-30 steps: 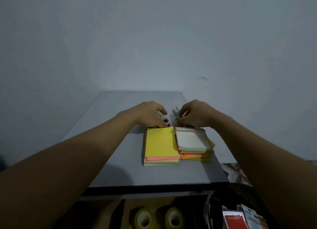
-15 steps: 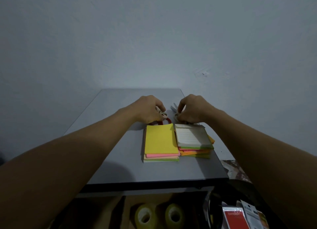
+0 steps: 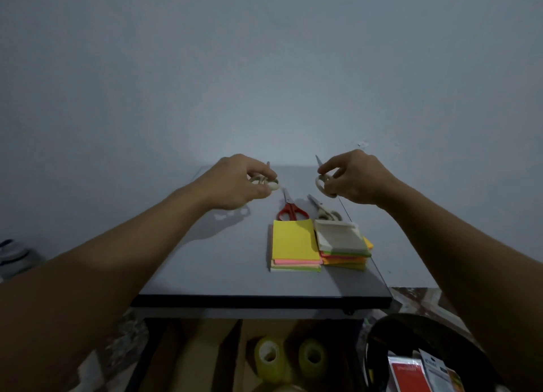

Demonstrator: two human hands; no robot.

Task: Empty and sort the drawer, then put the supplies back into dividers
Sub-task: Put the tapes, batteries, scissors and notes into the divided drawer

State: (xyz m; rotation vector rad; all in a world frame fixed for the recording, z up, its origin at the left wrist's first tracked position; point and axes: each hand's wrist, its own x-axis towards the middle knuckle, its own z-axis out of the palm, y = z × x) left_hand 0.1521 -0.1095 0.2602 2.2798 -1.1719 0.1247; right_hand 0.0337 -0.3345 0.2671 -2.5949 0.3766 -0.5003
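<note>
Beige scissors (image 3: 273, 185) gripped by left hand (image 3: 235, 183); second pair (image 3: 318, 183) pinched by right hand (image 3: 355, 177)

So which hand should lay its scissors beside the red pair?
Left, probably: the left hand holds its beige scissors over bare table beside the red scissors. The right hand, gripping another pair, has the lying beige pair between.
</note>
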